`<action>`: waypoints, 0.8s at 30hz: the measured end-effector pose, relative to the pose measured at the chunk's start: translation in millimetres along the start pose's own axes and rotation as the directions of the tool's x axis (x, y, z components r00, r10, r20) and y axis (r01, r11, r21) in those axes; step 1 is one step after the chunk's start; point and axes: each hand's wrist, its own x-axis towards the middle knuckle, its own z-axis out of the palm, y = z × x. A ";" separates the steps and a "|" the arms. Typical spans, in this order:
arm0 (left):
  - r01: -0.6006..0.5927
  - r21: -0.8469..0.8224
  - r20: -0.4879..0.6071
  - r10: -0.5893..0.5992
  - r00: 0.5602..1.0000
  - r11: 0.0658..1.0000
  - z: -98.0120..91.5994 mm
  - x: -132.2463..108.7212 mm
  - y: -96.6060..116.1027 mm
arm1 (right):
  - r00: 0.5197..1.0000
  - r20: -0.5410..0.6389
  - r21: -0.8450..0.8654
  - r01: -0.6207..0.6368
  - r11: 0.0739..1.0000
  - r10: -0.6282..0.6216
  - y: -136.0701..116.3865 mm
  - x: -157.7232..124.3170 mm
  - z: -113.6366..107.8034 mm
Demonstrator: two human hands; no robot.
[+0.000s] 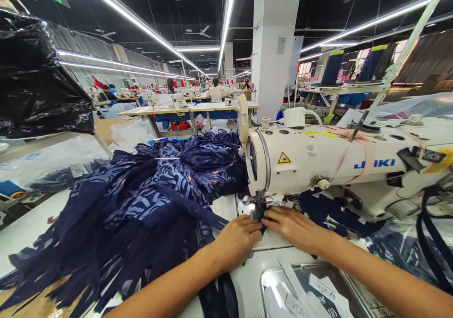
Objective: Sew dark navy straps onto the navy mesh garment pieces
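Note:
A white sewing machine point(290, 155) stands at the right, its needle area low at the head's left end. Just below the needle, a small piece of dark navy fabric point(262, 212) lies on the metal plate. My left hand point(239, 239) pinches this fabric from the left, fingers closed. From the right, my right hand point(290, 224) grips its edge with bent fingertips close to the presser foot. Both hands nearly meet there, and the fingertips partly cover the fabric. A large heap of navy patterned garments point(148, 209) with long strips spreads beside my left arm.
Labels and paper strips lie in a clear-lidded tray point(265, 285) at the front. More navy fabric point(325, 209) sits under the machine arm. A black plastic bag point(42, 82) hangs at upper left. Thread cones point(332, 68) stand behind right. Other people work at distant tables point(212, 106).

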 end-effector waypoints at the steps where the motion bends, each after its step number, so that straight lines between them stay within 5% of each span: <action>1: 0.033 0.008 -0.002 -0.033 0.999 0.999 3.4 4.4 3.0 | 1.000 0.004 -0.005 -0.021 1.000 0.021 2.3 -1.2 1.1; 8: 0.170 0.063 -0.003 -0.170 0.985 0.983 13.5 22.5 14.3 | 0.996 0.020 0.041 -0.092 0.995 0.091 10.2 -3.1 0.7; 24: 0.219 0.076 -0.025 -0.218 0.976 0.973 23.6 26.4 15.7 | 0.993 0.029 0.057 -0.118 0.991 0.117 14.5 -8.1 14.3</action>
